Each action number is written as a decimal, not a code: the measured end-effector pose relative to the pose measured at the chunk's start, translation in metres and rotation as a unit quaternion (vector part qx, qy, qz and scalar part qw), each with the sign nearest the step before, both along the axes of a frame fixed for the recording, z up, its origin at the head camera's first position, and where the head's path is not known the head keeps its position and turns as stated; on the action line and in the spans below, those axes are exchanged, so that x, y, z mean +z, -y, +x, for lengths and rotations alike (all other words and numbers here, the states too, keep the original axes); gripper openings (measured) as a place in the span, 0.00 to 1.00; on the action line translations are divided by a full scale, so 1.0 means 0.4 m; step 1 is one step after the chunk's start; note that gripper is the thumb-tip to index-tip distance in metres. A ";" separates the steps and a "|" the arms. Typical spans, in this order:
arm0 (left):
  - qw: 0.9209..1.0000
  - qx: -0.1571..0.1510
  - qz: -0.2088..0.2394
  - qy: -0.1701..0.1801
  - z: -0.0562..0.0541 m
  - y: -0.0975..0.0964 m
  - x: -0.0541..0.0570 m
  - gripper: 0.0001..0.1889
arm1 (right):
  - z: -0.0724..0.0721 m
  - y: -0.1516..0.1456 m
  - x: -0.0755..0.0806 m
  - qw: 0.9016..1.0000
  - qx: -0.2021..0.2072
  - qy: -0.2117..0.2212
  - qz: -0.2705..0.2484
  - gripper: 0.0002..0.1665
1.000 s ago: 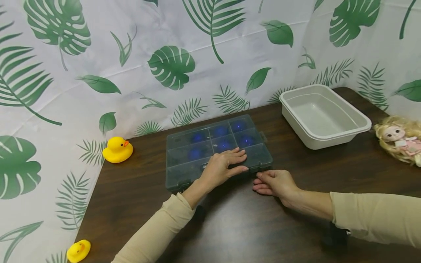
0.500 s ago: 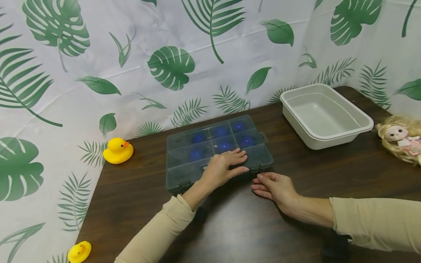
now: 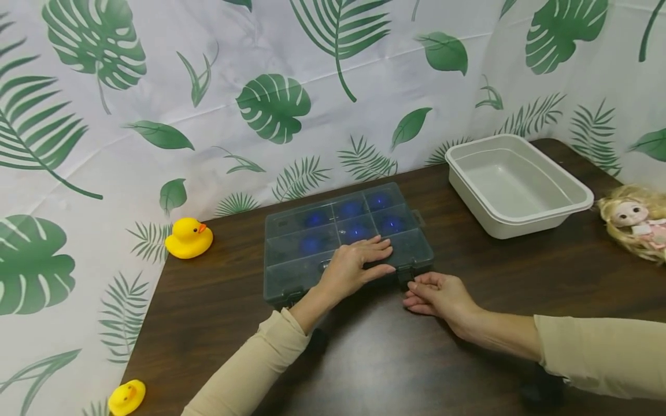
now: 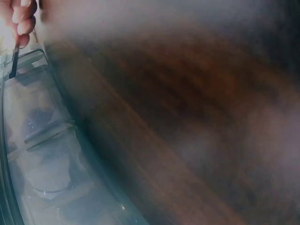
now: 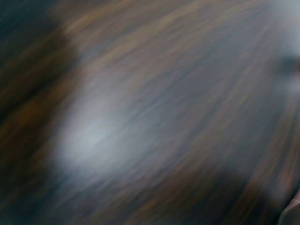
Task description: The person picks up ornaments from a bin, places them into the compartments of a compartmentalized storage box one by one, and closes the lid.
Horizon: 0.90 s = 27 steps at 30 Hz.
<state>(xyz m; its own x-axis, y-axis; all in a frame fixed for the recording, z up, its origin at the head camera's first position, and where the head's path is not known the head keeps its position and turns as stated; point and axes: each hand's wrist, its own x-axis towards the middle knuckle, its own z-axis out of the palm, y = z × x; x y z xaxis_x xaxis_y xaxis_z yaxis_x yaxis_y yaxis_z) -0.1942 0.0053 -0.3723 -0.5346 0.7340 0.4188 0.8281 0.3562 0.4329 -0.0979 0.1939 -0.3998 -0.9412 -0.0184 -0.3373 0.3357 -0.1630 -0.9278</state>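
Observation:
A dark translucent compartment box [image 3: 296, 271] lies on the table, its lid down. Several round blue objects [image 3: 356, 231] show through the lid in separate compartments. My left hand [image 3: 350, 263] rests on the lid near the front edge, fingers extended and thumb at the front rim. At the front right corner, my right hand [image 3: 439, 297] pinches the box's latch [image 3: 406, 274] between thumb and forefinger; the latch is swung outward from the rim. The left wrist view shows the right hand's curled fingers [image 4: 22, 18] at the tilted latch. Blurred table fills most of the right wrist view.
A pale grey plastic tub [image 3: 512, 222] stands at the back right. Beside it, at the right edge, lies a blonde doll [image 3: 637, 219]. A yellow rubber duck [image 3: 188, 240] sits left of the box, and a smaller duck [image 3: 126, 397] at the table's near left edge.
My right hand has drawn slightly outward and down at the corner, and the latch now stands out from the rim. The left hand has kept its place on the lid.

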 end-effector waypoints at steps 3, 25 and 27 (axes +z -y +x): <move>1.000 -0.001 0.001 -0.001 0.001 0.000 0.000 0.21 | 0.006 -0.010 -0.003 0.999 0.009 -0.030 0.024 0.10; 1.000 -0.011 -0.003 -0.004 -0.007 -0.001 0.004 0.20 | -0.018 -0.004 0.030 0.998 0.000 -0.010 0.060 0.26; 1.000 -0.010 -0.010 -0.001 -0.006 0.000 0.004 0.20 | -0.018 -0.003 0.031 0.998 0.004 -0.005 0.061 0.27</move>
<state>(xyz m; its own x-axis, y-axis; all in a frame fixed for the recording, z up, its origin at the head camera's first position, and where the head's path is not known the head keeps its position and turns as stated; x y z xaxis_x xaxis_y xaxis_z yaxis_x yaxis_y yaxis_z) -0.1968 0.0052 -0.3708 -0.5192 0.7522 0.4057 0.8360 0.3485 0.4239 -0.1052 0.1950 -0.3875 -0.9445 0.0153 -0.3281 0.3271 -0.0469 -0.9438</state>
